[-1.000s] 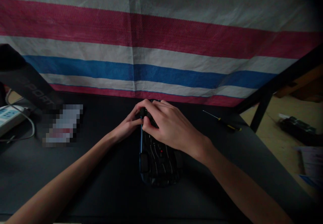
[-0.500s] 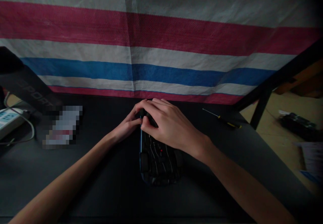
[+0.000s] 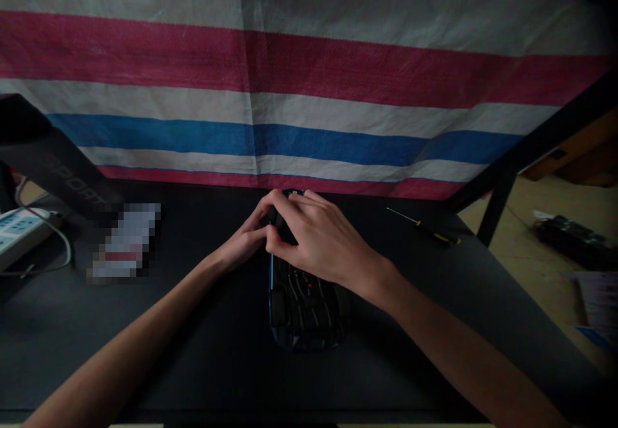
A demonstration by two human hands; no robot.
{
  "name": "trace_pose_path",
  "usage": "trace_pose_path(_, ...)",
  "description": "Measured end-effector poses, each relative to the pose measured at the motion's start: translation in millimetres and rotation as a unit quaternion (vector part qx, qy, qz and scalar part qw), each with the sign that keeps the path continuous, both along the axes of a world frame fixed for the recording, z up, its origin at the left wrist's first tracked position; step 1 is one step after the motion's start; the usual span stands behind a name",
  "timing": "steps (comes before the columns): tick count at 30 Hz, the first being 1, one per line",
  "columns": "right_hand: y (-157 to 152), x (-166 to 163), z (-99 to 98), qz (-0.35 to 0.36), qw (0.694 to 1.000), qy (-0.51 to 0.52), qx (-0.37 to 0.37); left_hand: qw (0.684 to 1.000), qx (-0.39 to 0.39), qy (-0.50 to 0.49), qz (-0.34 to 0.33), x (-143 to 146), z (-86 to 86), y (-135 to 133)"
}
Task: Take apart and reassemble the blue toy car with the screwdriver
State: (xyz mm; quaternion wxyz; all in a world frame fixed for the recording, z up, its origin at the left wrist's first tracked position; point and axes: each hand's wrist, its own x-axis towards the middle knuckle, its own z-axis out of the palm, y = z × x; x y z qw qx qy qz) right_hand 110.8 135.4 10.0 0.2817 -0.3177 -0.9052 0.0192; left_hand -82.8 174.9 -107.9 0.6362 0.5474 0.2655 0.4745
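Note:
A toy car (image 3: 309, 306) lies wheels-up on the dark table, its black underside facing me and a blue edge showing along its left side. My left hand (image 3: 248, 232) is closed on the car's far left side, with thumb and fingers around the wheel there. Over the far half of the car arches my right hand (image 3: 313, 228), its thumb and index finger closing in at that same wheel. The wheel itself is mostly hidden by the fingers. To the right lies a screwdriver (image 3: 427, 227) with a black and yellow handle, touched by neither hand.
On the left are a white power strip (image 3: 24, 230) with a cable, a dark object lettered SPORT (image 3: 72, 180) and a blurred-out flat item (image 3: 126, 241). A striped sheet (image 3: 309, 93) hangs behind the table (image 3: 203, 363). A black frame post (image 3: 497, 209) stands at the right.
My right hand has shifted slightly left on the car, its thumb and index finger moving at the wheel. My left hand stays in place. The view has tilted slightly.

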Motion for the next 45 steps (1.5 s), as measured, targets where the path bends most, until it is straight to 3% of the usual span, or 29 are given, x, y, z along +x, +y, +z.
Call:
trace_pose_path(12, -0.2, 5.1, 7.8, 0.021, 1.0, -0.012, 0.007, 1.0, 0.019, 0.008, 0.0, -0.6, 1.4, 0.0)
trace_pose_path(16, -1.5, 3.5, 7.2, -0.032, 0.999, -0.03, -0.011, 1.0, 0.013, -0.001, -0.008, -0.3, 0.5, 0.5)
trace_pose_path(29, -0.2, 1.8, 4.7, -0.012, 1.0, -0.005, 0.029, 1.0, 0.01, 0.017, 0.006, 0.7, 6.4, -3.9)
trace_pose_path(45, 0.8, 0.7, 0.7, 0.005, 1.0, 0.016, 0.009, 1.0, 0.016, 0.014, -0.001, -1.2, 2.4, 0.2)
